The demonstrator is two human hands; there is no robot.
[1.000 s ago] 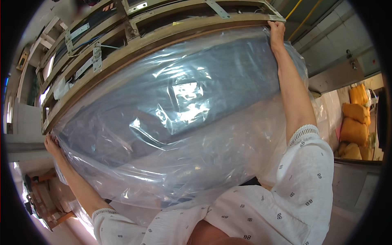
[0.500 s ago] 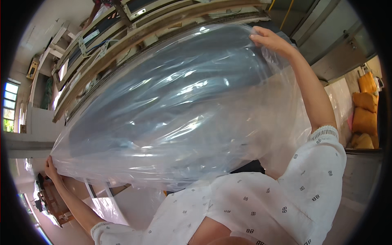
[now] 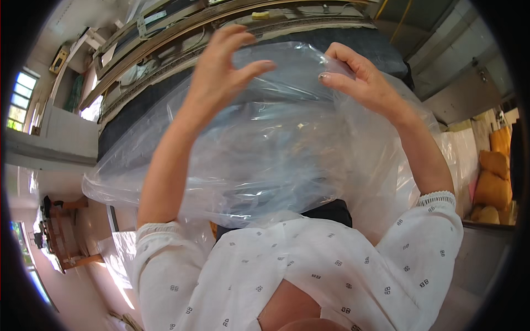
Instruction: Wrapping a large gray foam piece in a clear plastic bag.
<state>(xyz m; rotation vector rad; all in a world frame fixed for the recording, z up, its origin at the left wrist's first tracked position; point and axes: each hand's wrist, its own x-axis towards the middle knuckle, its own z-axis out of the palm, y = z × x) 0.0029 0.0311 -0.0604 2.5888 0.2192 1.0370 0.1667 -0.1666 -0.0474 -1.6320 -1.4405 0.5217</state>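
Observation:
A large sheet of clear plastic film [image 3: 265, 143] drapes in shiny wrinkles over a dark surface [image 3: 118, 129] and down toward my waist. My right hand [image 3: 361, 80] pinches the far edge of the film between thumb and fingers. My left hand [image 3: 223, 63] is raised over the film's far part, its thumb and fingers spread apart, with nothing in them. The film's left end lies loose and bunched, away from either hand.
Long metal and wooden rails [image 3: 149, 66] run along the far side, with a small yellow block [image 3: 260, 15] on them. Orange-yellow bundles [image 3: 491, 185] are stacked at the right. A wooden stand [image 3: 61, 234] is on the left, below a window [image 3: 22, 99].
My left hand has let go of the film's left corner and moved up and right, near my right hand. The film has slackened and slid nearer me, baring the dark surface.

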